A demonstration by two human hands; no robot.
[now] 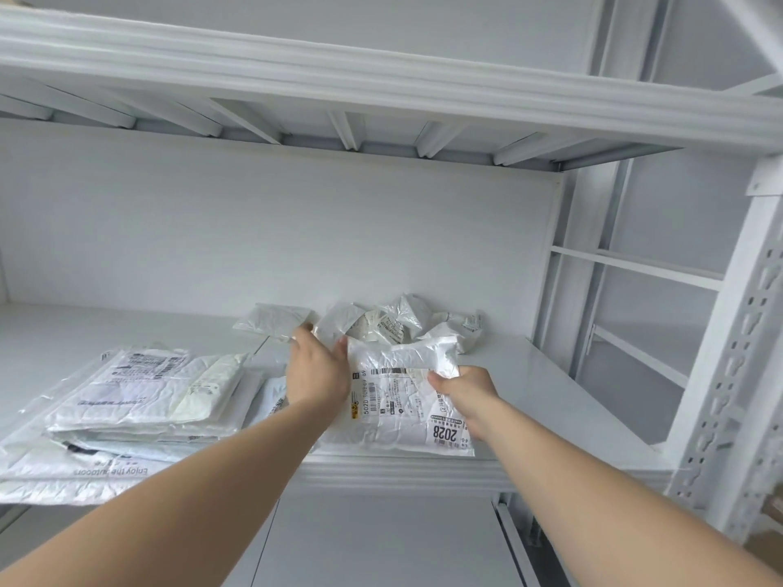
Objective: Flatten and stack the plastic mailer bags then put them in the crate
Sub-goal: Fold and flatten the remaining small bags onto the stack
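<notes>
Two hands hold one crinkled white mailer bag (402,400) at the front of a white metal shelf (534,374). The left hand (317,370) pinches the bag's upper left corner, thumb on top and the other fingers mostly hidden behind the hand. The right hand (466,396) pinches the right edge between thumb and fingers. The bag's printed label (a barcode and "2028" can be read) faces up. To the left on the same shelf lies a stack of flattened bags (140,400), its lowest bag overhanging the shelf front. Behind the held bag, near the back wall, sits a pile of crumpled bags (402,322).
</notes>
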